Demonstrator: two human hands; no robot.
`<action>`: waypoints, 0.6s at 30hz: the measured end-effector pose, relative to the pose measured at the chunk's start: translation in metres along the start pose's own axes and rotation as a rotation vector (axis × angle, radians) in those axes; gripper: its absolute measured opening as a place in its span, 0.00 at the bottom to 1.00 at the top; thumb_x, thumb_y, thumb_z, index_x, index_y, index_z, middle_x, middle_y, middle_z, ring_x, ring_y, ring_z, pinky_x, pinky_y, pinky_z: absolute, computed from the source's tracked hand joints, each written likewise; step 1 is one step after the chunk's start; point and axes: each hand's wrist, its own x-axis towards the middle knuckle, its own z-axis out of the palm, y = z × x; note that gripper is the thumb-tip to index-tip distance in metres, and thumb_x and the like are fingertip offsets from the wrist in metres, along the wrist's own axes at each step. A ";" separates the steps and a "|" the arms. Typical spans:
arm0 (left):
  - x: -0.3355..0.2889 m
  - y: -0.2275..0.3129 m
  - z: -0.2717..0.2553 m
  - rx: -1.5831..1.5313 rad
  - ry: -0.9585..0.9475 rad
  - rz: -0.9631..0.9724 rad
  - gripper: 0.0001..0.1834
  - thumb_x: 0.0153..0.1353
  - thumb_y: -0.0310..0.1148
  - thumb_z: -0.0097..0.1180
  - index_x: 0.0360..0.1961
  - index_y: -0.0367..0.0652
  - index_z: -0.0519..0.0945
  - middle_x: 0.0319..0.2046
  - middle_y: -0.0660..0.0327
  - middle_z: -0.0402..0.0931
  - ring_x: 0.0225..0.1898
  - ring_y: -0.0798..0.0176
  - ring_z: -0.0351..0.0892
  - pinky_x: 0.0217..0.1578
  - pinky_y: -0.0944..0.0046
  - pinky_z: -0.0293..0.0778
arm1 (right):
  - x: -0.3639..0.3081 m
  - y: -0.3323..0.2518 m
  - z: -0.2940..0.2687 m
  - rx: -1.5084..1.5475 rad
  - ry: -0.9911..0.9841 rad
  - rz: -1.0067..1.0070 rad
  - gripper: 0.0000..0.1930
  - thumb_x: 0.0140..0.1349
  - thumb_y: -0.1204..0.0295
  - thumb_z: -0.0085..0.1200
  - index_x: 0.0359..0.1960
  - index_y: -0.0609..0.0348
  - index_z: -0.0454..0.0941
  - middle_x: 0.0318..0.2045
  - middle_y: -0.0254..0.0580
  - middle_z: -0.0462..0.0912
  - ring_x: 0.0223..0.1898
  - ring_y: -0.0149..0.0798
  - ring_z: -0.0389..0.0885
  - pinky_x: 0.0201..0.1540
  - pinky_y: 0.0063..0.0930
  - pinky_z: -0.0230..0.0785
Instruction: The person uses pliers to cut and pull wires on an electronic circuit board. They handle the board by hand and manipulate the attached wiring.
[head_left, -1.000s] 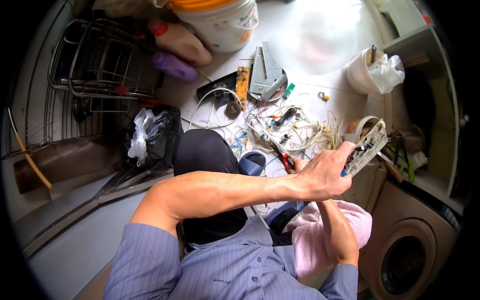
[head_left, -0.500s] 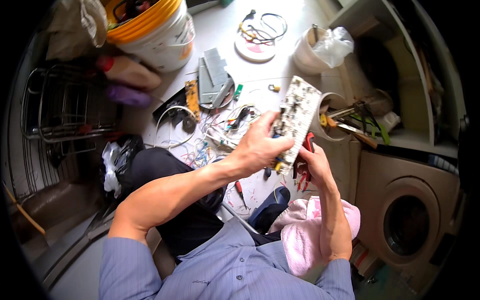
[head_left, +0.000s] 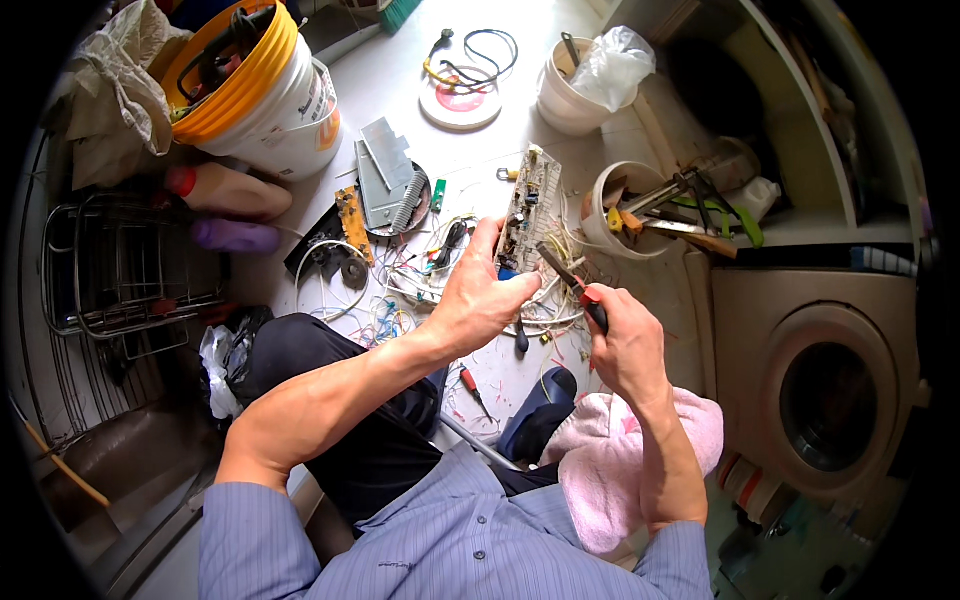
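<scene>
My left hand (head_left: 472, 300) grips the lower end of a circuit board (head_left: 532, 200), fingers along its left edge and thumb across the bottom. The board stands tilted, crowded with small parts. My right hand (head_left: 628, 345) is closed round pliers (head_left: 566, 268) with red-and-black handles, their dark jaws pointing up toward the board's lower right edge. Whether the jaws touch the board I cannot tell. Beneath both hands lies a tangle of loose wires (head_left: 400, 318). A red-handled screwdriver (head_left: 474, 386) is on the floor near my shoe.
Grey metal panels (head_left: 384, 172) and an orange circuit board (head_left: 353, 222) lie to the left. A white bucket of tools (head_left: 603, 232) stands at right, near a washing machine (head_left: 722, 350). A yellow-rimmed bucket (head_left: 290, 115) is far left. A pink towel (head_left: 600, 455) covers my right leg.
The circuit board has moved left and tilted to show more of its parts. The pliers have come out from behind it to its lower right side. The view has shifted too.
</scene>
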 end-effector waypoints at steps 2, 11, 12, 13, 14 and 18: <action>0.001 -0.005 0.003 0.115 0.003 0.077 0.29 0.61 0.21 0.61 0.63 0.36 0.68 0.52 0.58 0.78 0.54 0.67 0.76 0.59 0.64 0.71 | -0.004 0.001 0.000 -0.066 -0.016 0.012 0.16 0.58 0.76 0.60 0.49 0.54 0.78 0.35 0.47 0.81 0.38 0.54 0.82 0.42 0.46 0.76; 0.005 -0.022 0.011 0.375 -0.010 0.089 0.32 0.57 0.23 0.63 0.64 0.37 0.68 0.50 0.54 0.79 0.54 0.61 0.79 0.59 0.60 0.72 | -0.010 0.003 -0.004 -0.006 -0.100 0.052 0.15 0.61 0.77 0.59 0.50 0.56 0.78 0.37 0.51 0.82 0.40 0.58 0.82 0.44 0.46 0.75; 0.005 -0.024 0.011 0.408 -0.005 0.108 0.33 0.57 0.23 0.64 0.64 0.37 0.68 0.50 0.54 0.78 0.55 0.60 0.78 0.60 0.60 0.72 | -0.011 0.004 -0.003 0.023 -0.116 0.054 0.14 0.62 0.77 0.59 0.50 0.56 0.78 0.37 0.51 0.82 0.39 0.58 0.82 0.43 0.46 0.75; 0.005 -0.026 0.011 0.440 0.001 0.127 0.33 0.57 0.23 0.64 0.64 0.37 0.68 0.51 0.54 0.78 0.55 0.59 0.78 0.60 0.59 0.72 | -0.011 0.005 -0.003 0.023 -0.117 0.048 0.15 0.61 0.77 0.59 0.50 0.57 0.78 0.36 0.51 0.81 0.39 0.57 0.82 0.44 0.47 0.75; 0.006 -0.027 0.011 0.473 0.006 0.146 0.33 0.57 0.23 0.64 0.64 0.38 0.68 0.52 0.53 0.78 0.56 0.59 0.78 0.60 0.59 0.72 | -0.012 0.006 -0.002 0.022 -0.117 0.042 0.16 0.60 0.77 0.59 0.50 0.57 0.77 0.36 0.51 0.81 0.39 0.57 0.82 0.44 0.47 0.75; 0.006 -0.030 0.011 0.501 0.009 0.145 0.33 0.56 0.23 0.64 0.64 0.38 0.68 0.53 0.51 0.76 0.57 0.54 0.78 0.62 0.57 0.71 | -0.011 0.007 0.002 0.058 -0.104 0.013 0.15 0.59 0.78 0.58 0.48 0.58 0.76 0.35 0.51 0.80 0.38 0.56 0.82 0.43 0.48 0.76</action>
